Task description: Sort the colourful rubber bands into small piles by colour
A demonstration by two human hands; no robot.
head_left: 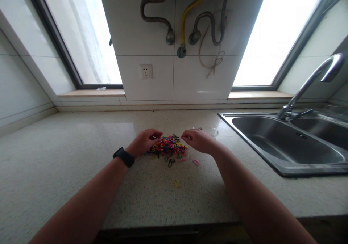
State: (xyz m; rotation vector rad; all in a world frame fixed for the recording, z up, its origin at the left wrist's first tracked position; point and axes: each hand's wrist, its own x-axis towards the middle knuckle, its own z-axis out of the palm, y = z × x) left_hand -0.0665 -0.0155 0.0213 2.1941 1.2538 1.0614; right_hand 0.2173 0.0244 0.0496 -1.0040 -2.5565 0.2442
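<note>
A heap of small, many-coloured elastic hair bands (pixel 169 147) lies on the speckled countertop (pixel 152 197). My left hand (pixel 145 141), with a black watch (pixel 124 157) on its wrist, rests at the heap's left side; its thumb and fingers are bent but apart. On the other side, my right hand (pixel 198 139) hovers by the heap's right edge with its fingertips drawn together; anything between them is too small to see. A pink band (pixel 196 162), a black band (pixel 171 162) and a yellow band (pixel 177 183) lie loose in front of the heap.
A clear plastic item (pixel 214 132) sits partly hidden behind my right hand. To the right are a steel sink (pixel 255 168) and a curved tap (pixel 307 84). Pipes, a yellow hose (pixel 183 23) and a socket (pixel 146 71) are on the tiled wall between two windows.
</note>
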